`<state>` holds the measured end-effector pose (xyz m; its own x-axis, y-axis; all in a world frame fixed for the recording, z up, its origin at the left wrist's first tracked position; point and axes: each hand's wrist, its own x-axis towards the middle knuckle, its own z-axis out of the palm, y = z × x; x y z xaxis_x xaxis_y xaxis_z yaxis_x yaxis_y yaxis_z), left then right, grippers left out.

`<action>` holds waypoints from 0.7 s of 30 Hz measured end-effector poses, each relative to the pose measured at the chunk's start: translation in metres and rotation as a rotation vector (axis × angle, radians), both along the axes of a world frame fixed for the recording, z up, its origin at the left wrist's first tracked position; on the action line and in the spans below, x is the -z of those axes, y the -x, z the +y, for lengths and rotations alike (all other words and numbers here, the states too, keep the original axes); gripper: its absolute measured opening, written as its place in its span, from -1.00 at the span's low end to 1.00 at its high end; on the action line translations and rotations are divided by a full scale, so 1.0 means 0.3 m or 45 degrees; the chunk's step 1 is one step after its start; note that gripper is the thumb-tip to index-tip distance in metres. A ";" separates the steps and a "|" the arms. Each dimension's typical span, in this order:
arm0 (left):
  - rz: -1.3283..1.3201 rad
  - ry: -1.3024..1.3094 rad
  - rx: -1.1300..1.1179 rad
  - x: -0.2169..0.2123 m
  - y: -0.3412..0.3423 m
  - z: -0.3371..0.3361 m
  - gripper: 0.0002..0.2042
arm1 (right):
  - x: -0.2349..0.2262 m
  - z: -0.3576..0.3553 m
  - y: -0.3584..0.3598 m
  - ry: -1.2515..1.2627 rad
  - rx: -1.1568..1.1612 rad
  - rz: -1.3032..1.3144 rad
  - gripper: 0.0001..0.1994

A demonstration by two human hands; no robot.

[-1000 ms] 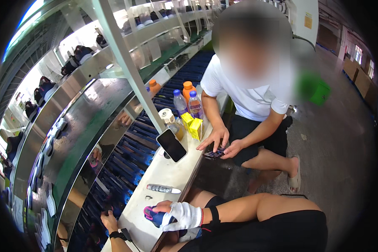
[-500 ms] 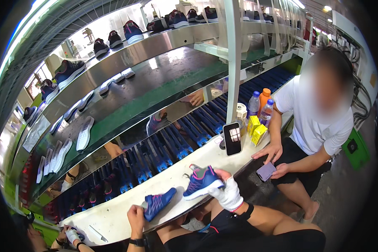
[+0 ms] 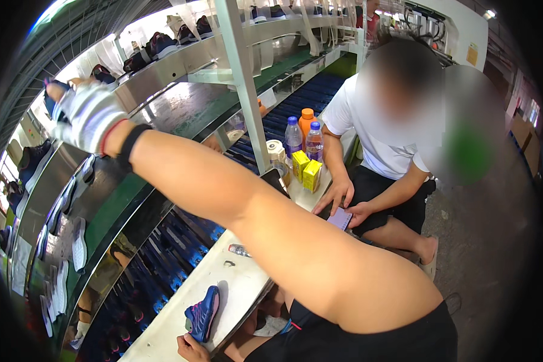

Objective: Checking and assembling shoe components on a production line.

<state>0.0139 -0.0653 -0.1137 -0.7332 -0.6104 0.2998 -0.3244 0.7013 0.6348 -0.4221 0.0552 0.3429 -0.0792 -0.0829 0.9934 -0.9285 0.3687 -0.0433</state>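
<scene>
My right arm stretches up to the far left across the line. In a white glove, my right hand (image 3: pixel 90 114) is closed round a dark blue sneaker (image 3: pixel 53 104), mostly hidden by the glove, beside the upper shelf. At the lower edge, my bare left hand (image 3: pixel 192 350) has its fingers curled at the heel end of a blue shoe (image 3: pixel 204 314) with pink trim. That shoe lies tilted on the white bench (image 3: pixel 169 323). A small clear object (image 3: pixel 239 250) and a dark bit (image 3: pixel 229 263) lie farther up the bench.
White soles (image 3: pixel 79 244) line the green belt (image 3: pixel 123 214), with sneakers (image 3: pixel 163 45) on the metal shelf above. A post (image 3: pixel 241 78) rises near bottles (image 3: pixel 314 142), yellow cartons (image 3: pixel 311 176) and a phone (image 3: pixel 276 181). A seated co-worker (image 3: pixel 368 114) holds a purple phone (image 3: pixel 339 218) at right.
My right hand has lifted the second sneaker off the bench area and carried it far up and left to the shelf. The view has swung right; my left hand stays by the blue shoe.
</scene>
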 end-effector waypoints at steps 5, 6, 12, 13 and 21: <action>-0.045 0.021 -0.037 0.055 -0.020 -0.034 -0.53 | 0.397 -0.175 -0.027 -0.420 0.204 -0.116 -0.29; -0.042 0.019 -0.020 0.062 0.000 -0.027 -0.53 | 0.484 -0.171 -0.025 -0.472 0.087 -0.078 -0.31; -0.096 -0.060 -0.053 0.057 -0.049 -0.055 -0.53 | 0.568 -0.203 -0.189 -0.850 -0.040 -0.678 -0.42; -0.071 -0.068 -0.079 0.080 -0.037 -0.065 -0.53 | 0.550 -0.225 -0.208 -0.903 -0.102 -0.707 -0.41; -0.029 0.025 -0.117 0.044 0.029 -0.004 -0.65 | 0.565 -0.420 -0.286 -1.162 -0.325 -0.668 -0.41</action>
<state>0.0053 -0.0663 -0.1269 -0.6809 -0.6697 0.2964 -0.4023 0.6802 0.6128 -0.3364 -0.0707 0.1735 -0.3521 -0.8480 0.3961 -0.9281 0.2618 -0.2647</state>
